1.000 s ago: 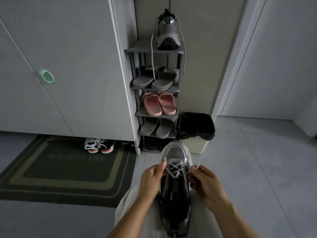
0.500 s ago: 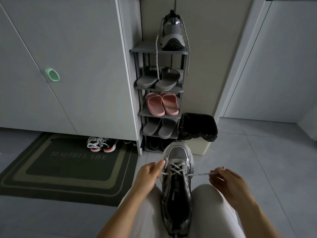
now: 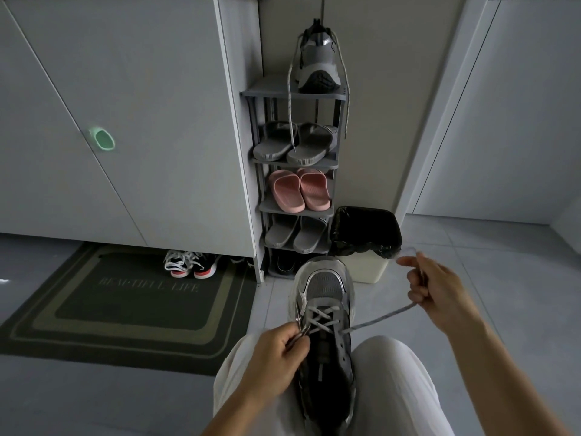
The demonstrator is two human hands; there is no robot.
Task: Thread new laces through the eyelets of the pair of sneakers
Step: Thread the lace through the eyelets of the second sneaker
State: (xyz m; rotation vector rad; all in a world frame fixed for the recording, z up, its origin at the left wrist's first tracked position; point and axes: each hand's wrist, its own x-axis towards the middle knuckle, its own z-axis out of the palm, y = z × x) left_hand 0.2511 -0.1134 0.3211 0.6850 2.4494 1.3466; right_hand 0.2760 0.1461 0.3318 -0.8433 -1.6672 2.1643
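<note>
As the right hand (image 3: 440, 294) has swept out to two o'clock, gripping the grey lace (image 3: 382, 317), the strand runs taut from the sneaker (image 3: 323, 297), wedged between the knees (image 3: 390, 360) at six o'clock; that crossing looks snugged. The left hand (image 3: 276, 350) pinches the other end by the left eyelets. The trash bin (image 3: 367, 234) crowds one o'clock; bare floor (image 3: 522, 278) opens toward three.
</note>
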